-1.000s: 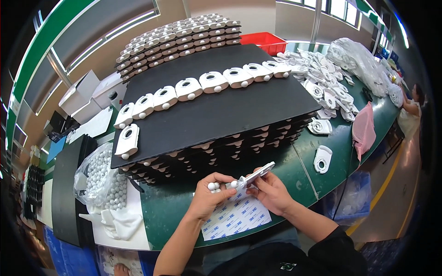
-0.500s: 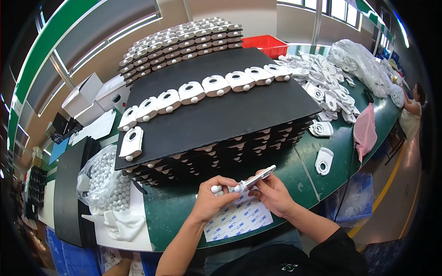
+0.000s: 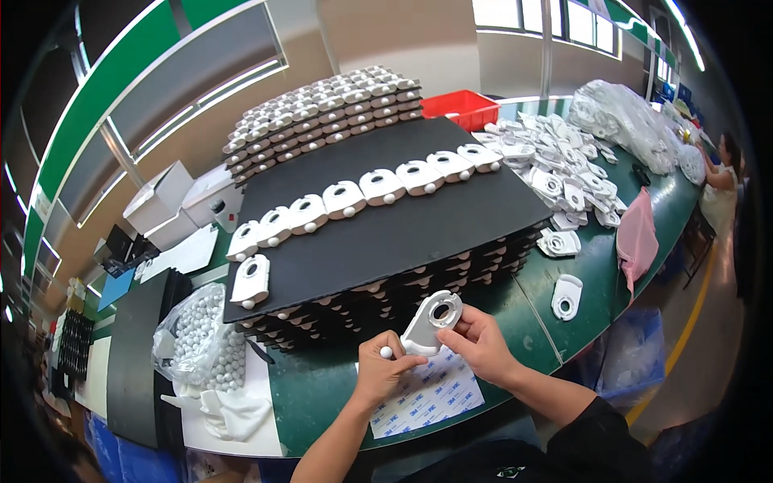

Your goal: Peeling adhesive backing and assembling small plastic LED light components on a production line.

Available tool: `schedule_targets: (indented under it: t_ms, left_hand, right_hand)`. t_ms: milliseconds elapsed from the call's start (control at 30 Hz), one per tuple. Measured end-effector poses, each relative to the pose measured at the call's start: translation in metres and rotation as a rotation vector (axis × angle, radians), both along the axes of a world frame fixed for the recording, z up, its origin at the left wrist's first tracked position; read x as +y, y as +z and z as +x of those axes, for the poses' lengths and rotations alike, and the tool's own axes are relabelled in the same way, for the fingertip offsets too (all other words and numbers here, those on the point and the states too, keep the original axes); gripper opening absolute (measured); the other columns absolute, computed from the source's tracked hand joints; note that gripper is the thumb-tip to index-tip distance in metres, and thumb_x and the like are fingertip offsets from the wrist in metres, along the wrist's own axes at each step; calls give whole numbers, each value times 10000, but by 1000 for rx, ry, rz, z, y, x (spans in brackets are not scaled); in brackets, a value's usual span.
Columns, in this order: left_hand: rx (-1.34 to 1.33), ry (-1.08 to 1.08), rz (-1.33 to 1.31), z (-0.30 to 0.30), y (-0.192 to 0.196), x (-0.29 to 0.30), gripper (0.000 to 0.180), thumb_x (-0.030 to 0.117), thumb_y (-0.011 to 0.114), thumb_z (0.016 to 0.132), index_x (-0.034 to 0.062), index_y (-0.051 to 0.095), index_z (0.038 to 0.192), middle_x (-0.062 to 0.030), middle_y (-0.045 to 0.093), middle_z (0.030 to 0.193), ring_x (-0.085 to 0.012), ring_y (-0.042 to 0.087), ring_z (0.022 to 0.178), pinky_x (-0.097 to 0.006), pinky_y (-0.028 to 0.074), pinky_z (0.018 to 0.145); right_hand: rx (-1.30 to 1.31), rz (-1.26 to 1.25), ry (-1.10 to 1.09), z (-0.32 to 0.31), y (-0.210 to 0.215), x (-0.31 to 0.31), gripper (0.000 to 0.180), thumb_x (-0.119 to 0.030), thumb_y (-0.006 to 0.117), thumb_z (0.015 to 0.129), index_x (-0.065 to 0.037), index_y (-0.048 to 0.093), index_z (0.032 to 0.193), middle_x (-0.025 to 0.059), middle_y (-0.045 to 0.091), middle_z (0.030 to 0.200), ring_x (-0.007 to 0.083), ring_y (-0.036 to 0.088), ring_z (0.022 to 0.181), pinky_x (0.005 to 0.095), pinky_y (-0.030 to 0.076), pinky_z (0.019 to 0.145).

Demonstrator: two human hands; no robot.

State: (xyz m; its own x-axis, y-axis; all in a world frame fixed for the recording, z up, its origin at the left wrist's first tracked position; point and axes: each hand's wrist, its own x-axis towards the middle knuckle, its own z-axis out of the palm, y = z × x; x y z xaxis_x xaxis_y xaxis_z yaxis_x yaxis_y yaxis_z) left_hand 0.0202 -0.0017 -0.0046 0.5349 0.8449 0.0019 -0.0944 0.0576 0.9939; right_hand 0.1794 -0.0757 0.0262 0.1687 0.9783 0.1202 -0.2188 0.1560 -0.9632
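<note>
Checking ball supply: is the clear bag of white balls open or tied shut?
Cannot tell: the bag bulges with white balls, but its mouth isn't clearly visible.

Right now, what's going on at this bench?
A person holds a white plastic bracket with a round hole in both hands over a green table. The right hand grips the bracket's side; the left hand pinches a small white ball at its lower end. A black sheet behind carries a row of similar white parts.

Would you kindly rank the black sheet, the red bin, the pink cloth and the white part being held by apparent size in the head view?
1. black sheet, by far.
2. pink cloth and red bin: similar; bin is farther away, so unsure.
3. white part, nearest the camera yet smallest.
</note>
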Motion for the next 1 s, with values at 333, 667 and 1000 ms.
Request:
schedule_targets:
  t_ms: [333,667,1000]
  left_hand:
    - [-381,-96,-778,-10,1,21,368,441,433,902,81,439,823,-49,466,733,-107,423,563,-171,235,358]
    - [-456,-148,-828,-13,-6,25,259,299,432,915,47,489,931,-64,530,778,-120,484,586,-156,291,346]
    - [-536,-164,-913,-12,-23,33,118,169,446,845,57,476,865,-54,525,736,-110,506,546,-163,302,317]
  right_hand:
    - [-706,413,-23,-37,107,92,314,-55,612,788,26,483,1063,47,564,634,83,514,553,224,406,510]
    - [-866,140,168,-65,101,172,287,-242,656,698,36,609,643,148,586,559,234,595,549,323,469,576]
    - [-913,501,-125,-68,105,100,280,-16,599,778,9,565,1055,77,530,603,115,451,515,258,371,489]
